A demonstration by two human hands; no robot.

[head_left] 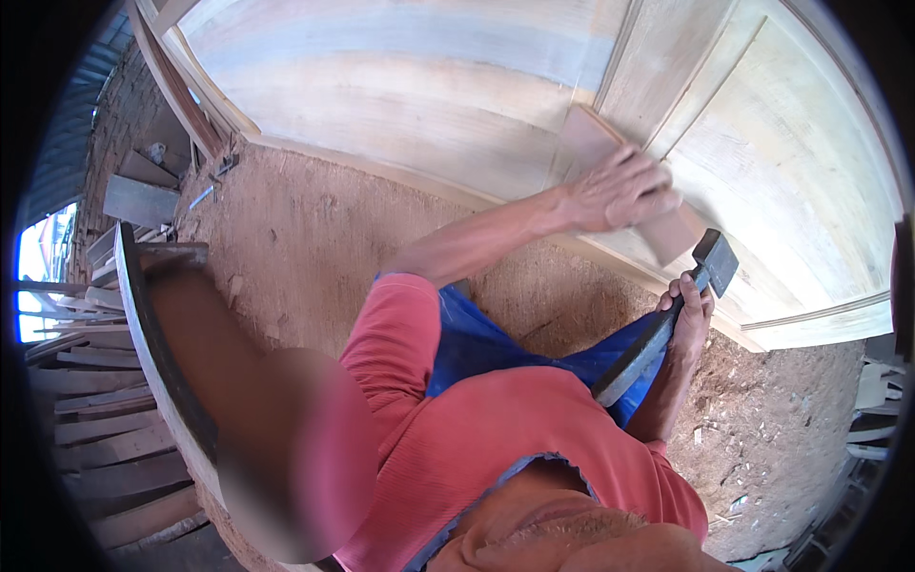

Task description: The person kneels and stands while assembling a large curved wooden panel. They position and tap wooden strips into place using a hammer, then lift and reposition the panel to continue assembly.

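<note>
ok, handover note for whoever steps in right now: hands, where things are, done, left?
Left hand: flat on a small wooden block, pressing it against the pale panelled door lying on the sawdust floor.
Right hand: gripped on the hammer handle, head raised just beside the block, not touching it.
Done: block is set on the door's frame by the centre rail.
Left: likely tapping the block with the hammer; no strike visible yet.

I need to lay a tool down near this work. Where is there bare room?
Bare: the wide pale panel left of the left hand, and the dirt floor between door frame and planks. Crowded: around the block and hammer in the right hand, and the scrap-strewn floor at right.
</note>
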